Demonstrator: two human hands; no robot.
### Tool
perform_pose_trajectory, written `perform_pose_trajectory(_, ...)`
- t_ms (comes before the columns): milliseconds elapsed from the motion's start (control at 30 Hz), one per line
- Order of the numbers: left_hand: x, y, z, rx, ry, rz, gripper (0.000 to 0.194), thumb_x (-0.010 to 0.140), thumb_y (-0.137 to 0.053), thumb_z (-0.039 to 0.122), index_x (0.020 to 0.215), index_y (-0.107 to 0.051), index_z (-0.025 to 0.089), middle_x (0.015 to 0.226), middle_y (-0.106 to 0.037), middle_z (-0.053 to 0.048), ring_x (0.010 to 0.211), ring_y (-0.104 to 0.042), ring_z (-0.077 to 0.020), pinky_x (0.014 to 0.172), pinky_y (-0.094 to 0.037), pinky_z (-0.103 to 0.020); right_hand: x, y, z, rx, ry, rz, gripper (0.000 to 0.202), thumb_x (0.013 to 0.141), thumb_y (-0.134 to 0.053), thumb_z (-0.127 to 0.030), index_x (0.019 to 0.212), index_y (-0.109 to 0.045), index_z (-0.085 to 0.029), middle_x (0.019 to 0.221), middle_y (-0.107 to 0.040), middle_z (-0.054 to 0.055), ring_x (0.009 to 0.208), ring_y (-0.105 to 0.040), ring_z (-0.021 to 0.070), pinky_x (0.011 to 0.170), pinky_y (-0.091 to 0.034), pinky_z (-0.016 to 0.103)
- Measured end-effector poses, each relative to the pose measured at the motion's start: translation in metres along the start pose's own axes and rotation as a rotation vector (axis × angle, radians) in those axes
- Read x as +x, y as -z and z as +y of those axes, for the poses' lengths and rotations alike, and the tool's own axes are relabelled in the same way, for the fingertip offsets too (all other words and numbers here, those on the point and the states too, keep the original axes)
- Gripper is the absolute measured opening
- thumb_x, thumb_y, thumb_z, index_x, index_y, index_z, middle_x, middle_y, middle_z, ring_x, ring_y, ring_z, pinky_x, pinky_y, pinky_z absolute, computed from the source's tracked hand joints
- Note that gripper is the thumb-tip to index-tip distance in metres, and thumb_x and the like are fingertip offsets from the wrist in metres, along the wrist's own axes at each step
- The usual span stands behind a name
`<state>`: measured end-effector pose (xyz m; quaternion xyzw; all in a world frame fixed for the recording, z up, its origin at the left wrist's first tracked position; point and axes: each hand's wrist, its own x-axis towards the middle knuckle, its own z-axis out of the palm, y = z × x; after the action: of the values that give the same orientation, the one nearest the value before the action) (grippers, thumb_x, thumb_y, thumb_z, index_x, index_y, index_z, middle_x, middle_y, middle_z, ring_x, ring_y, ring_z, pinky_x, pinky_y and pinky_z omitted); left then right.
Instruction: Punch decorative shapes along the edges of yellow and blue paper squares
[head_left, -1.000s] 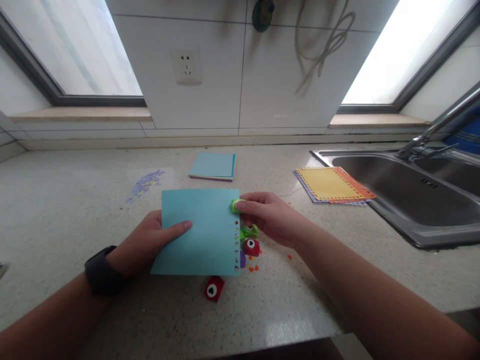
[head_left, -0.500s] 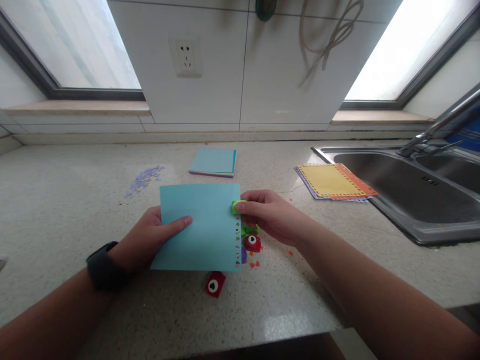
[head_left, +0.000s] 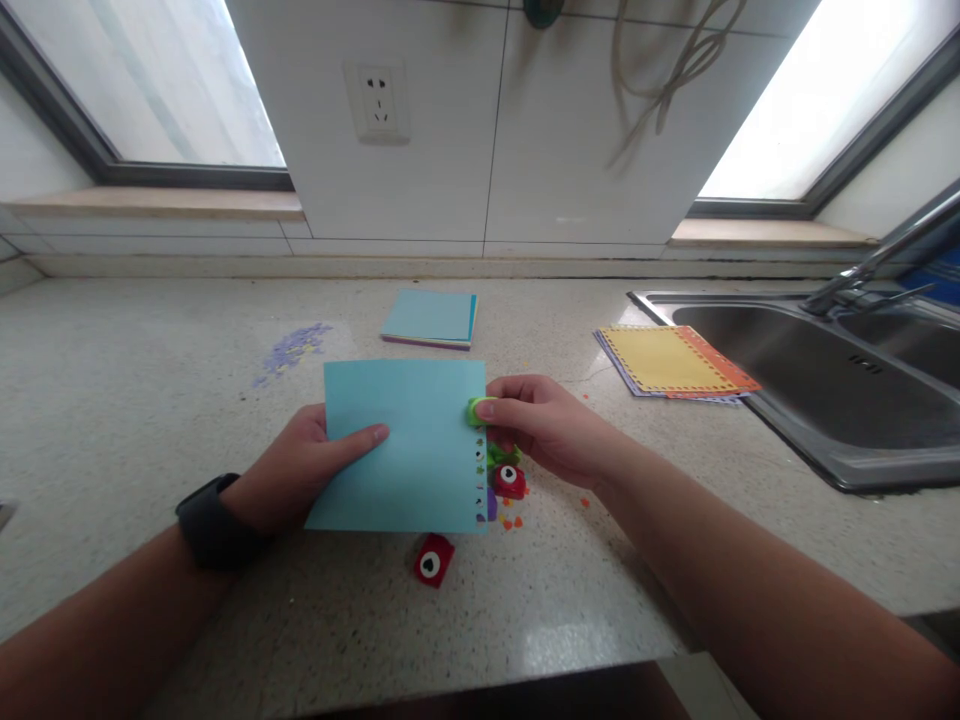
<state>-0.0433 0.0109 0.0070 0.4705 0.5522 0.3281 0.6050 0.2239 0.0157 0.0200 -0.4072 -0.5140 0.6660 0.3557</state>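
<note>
A light blue sheet of paper (head_left: pixel 405 440) is held above the counter, tilted toward me. My left hand (head_left: pixel 319 455) is closed on its left edge, thumb on top and fingers hidden beneath. My right hand (head_left: pixel 544 425) pinches a small green craft punch (head_left: pixel 477 411) set over the sheet's right edge. Below the punch, a row of small cut-out holes runs down that edge. A red punch with a heart mark (head_left: pixel 509 480) lies just right of the sheet, beside a green punch and a partly hidden purple one. Another red punch (head_left: pixel 433 562) lies in front of the sheet.
Behind the sheet lies a stack of coloured paper (head_left: pixel 430 316). Yellow and orange punched sheets (head_left: pixel 667 360) rest by the sink (head_left: pixel 795 400), slightly over its rim. Purple and yellow paper bits (head_left: pixel 294 350) are scattered at left, orange bits (head_left: pixel 512 522) near the punches.
The view has shifted slightly, so everything sits a little right and higher. Both hands keep their grips on the paper and the green punch, with no clear movement between them.
</note>
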Motion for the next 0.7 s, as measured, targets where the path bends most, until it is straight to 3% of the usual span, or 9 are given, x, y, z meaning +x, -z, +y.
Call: perform_pose_trajectory(700, 0.0, 0.001, -0.0027, 0.022, -0.028, 0.003, 0.041, 0.082, -0.079, 0.035, 0.118, -0.071, 0.018, 0.108, -0.081, -0.011, 0.104, -0.075, -0.0346, 0.081, -0.066, -0.042, 0.0003, -0.0011, 0.0001, -0.021, -0.009, 0.011, 0.034, 0.074, -0.084, -0.041, 0.07, -0.061, -0.016, 0.066, -0.052, -0.002, 0.058, -0.046, 0.0101, 0.053, -0.032, 0.026)
